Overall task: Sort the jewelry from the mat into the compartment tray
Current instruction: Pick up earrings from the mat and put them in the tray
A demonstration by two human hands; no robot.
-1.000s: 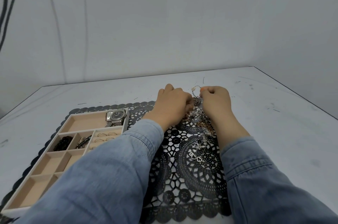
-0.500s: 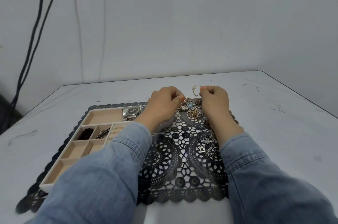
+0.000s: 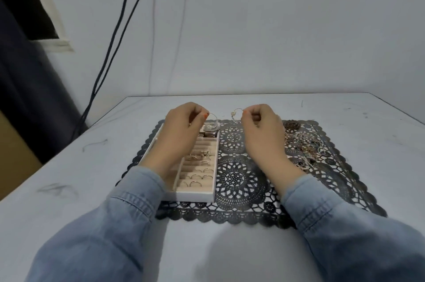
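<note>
A black lace mat [image 3: 239, 180] lies on the white table. On its left part stands a white compartment tray [image 3: 195, 195] with beige slots holding several rings; a watch [image 3: 210, 128] lies at its far end. A pile of jewelry [image 3: 305, 143] sits on the mat's right side. My left hand [image 3: 181, 130] is raised over the tray and pinches one end of a thin silver chain. My right hand [image 3: 262, 127] pinches the other end, where small beads [image 3: 234, 116] hang. The chain's middle is too thin to see.
Black cables [image 3: 119, 35] hang down the wall at the back left. A dark curtain [image 3: 25, 88] hangs at the left edge. The table's far edge runs behind the mat. Blue denim sleeves [image 3: 110, 231] cover both forearms.
Both hands have lifted off the jewelry pile and shifted left, drawing a thin chain apart between them. The left hand is now over the tray. The view has turned left.
</note>
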